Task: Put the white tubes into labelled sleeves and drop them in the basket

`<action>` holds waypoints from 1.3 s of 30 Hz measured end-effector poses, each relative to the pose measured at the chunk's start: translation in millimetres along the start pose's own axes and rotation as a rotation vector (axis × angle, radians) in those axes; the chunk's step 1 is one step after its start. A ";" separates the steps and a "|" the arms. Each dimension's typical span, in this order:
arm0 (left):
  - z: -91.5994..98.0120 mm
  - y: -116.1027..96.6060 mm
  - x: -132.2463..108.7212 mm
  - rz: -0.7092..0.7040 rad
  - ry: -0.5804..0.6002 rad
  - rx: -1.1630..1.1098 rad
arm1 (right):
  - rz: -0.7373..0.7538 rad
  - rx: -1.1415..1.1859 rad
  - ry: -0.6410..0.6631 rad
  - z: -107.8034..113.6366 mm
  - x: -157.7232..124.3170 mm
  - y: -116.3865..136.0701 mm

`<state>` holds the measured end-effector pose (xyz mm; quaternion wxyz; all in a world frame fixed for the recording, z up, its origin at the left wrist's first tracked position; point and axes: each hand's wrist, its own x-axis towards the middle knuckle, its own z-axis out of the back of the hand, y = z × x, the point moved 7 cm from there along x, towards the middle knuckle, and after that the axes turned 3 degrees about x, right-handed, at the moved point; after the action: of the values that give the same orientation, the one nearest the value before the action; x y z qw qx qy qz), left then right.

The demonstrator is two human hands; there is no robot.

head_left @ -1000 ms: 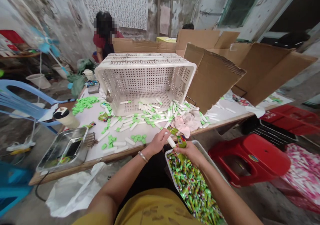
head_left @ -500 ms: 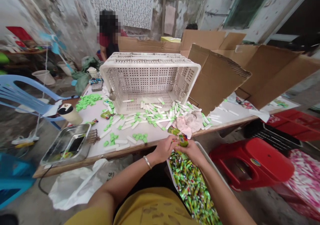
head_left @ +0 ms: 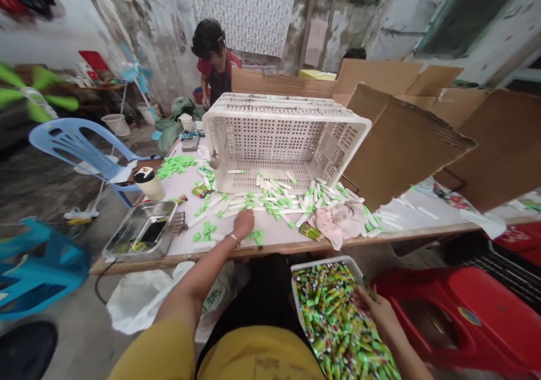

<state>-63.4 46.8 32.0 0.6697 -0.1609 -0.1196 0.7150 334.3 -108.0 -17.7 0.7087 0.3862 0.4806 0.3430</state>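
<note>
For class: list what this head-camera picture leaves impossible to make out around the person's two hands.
Head view:
Under the left hand: hidden by its palm.
Print on the green-wrapped tubes: too small.
Near end of the tray: cut off by the bottom edge.
Right hand: fingers blurred, any held tube unclear.

Left hand (head_left: 244, 225), right hand (head_left: 377, 306) now apart

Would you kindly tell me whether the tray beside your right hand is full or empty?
Full: green-printed tubes heap across the whole tray, up to its rim, next to the right hand.
</note>
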 end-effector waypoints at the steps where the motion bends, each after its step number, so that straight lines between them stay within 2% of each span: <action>1: 1.8 11.3 8.9 0.037 -0.008 0.024 | -0.049 0.133 0.046 -9.0 -3.5 1.0; 3: 1.7 22.0 21.1 0.089 -0.020 0.066 | -0.104 0.370 0.187 -40.0 -13.7 18.1; 6: -1.4 23.3 27.1 0.167 -0.053 0.118 | -0.059 0.502 0.356 -91.0 -27.1 59.7; 8: -0.5 24.5 25.9 0.219 -0.080 0.141 | -0.034 0.542 0.380 -115.2 -29.5 78.5; 11: 5.6 28.2 22.7 0.232 -0.098 0.153 | -0.020 0.558 0.309 -132.3 -23.5 87.6; 15: 12.9 18.8 13.0 0.165 -0.092 0.122 | 0.026 0.515 0.213 -139.2 -12.3 89.2; 18: 5.7 -13.2 -8.3 0.055 -0.020 0.014 | 0.041 0.468 0.188 -146.2 -8.9 89.9; 19: 1.2 -29.3 -18.1 -0.010 0.017 -0.073 | 0.045 0.455 0.191 -149.2 -9.1 90.3; 22: -7.0 -84.7 -49.3 -0.275 0.132 -0.686 | 0.091 0.409 0.227 -156.1 -13.4 93.8; 25: -17.6 -113.6 -65.9 -0.291 0.250 -0.944 | 0.116 0.387 0.302 -156.6 -20.9 97.4; 29: -30.4 -125.0 -69.7 -0.233 0.358 -1.041 | 0.042 0.420 0.435 -150.3 -30.1 99.2; 31: -32.2 -127.5 -71.2 -0.237 0.380 -1.038 | 0.031 0.463 0.458 -144.9 -31.0 100.2; 39: -25.9 -130.3 -80.1 -0.204 0.284 -1.003 | 0.218 0.457 0.205 -125.0 -21.3 97.8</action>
<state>70.6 -24.4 64.2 0.5864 -0.5443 -0.3699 0.4722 198.4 -53.5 47.0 0.5094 0.5489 0.5704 0.3372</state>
